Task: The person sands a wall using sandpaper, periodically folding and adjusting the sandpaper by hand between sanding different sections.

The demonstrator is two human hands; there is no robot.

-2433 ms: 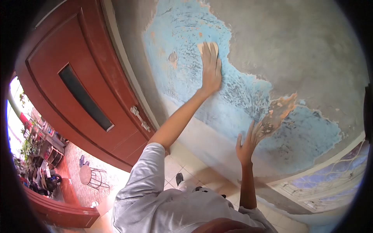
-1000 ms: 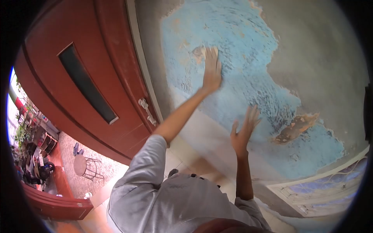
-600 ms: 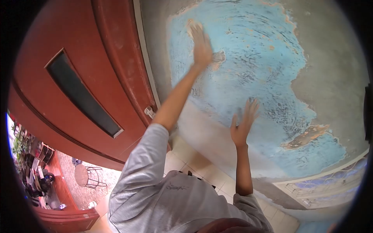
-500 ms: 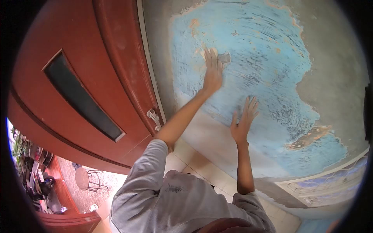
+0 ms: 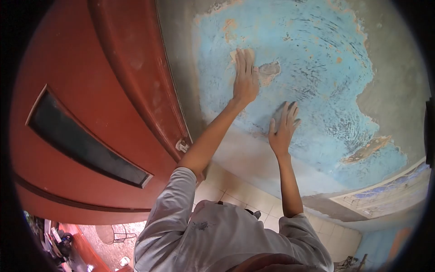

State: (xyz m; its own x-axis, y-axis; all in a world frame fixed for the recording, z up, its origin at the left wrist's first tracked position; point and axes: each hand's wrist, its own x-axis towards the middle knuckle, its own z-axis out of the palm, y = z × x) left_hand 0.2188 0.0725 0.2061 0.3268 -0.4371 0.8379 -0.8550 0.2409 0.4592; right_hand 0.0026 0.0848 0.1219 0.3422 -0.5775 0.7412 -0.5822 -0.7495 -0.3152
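My left hand [image 5: 246, 77] presses a pale, flat sanding pad or sheet [image 5: 234, 55] against the wall, its edges showing around the fingertips. The wall [image 5: 317, 41] has a large blue patch with dark scuffs, bordered by grey plaster. Just right of my left hand is a bare grey chip [image 5: 270, 69] in the blue paint. My right hand [image 5: 284, 129] rests with spread fingers on the blue area, lower and to the right, holding nothing.
A red door [image 5: 90, 149] with a dark glass strip and a metal handle [image 5: 182, 146] stands at left. Through the doorway is a round stool [image 5: 106, 234]. A white window grille [image 5: 385, 192] lies at lower right, above the tiled floor [image 5: 317, 233].
The view has shifted, so more of the door fills the left side. My left hand moved up, then back down, and is now left of the chip with the pad. My right hand stays by the wall.
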